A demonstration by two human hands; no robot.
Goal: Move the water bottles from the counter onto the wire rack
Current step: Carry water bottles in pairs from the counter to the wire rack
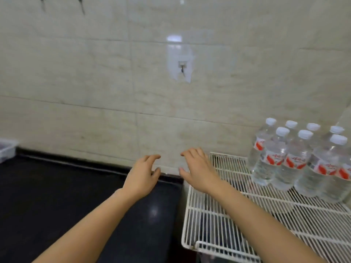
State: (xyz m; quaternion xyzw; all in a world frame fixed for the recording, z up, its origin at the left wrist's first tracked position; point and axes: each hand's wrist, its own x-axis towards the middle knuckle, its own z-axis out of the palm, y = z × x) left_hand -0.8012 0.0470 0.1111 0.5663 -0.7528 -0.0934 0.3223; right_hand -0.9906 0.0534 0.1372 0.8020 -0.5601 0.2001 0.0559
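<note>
**Both hands empty, bottles grouped on the rack**

I am watching from the head view, near to far. Closest, the black counter (57, 196) is filling the left and the white wire rack (218, 224) is running along the right, its edge just beside the counter. Two bare forearms are reaching forward over them.

The left hand (142, 173) is hovering over the counter's back edge and the right hand (197, 168) over the rack's far left corner. Both are holding nothing, fingers loosely curved and parted.

Further right, the water bottles (296, 160) are standing upright on the rack, packed together and touching, white caps on. I am seeing no bottle on the visible counter (any left would be out of view).

Handling, my guess: full, so fairly heavy; thin clear walls giving under a squeeze; smooth and a bit slippery. I would be gripping around the red label band, mid-body, not the cap. The wires are making narrow footing, and neighbours could tip.

Behind everything, the tiled wall (95, 82) is carrying a small hook (182, 68); a pale container (6, 149) is sitting far left.
</note>
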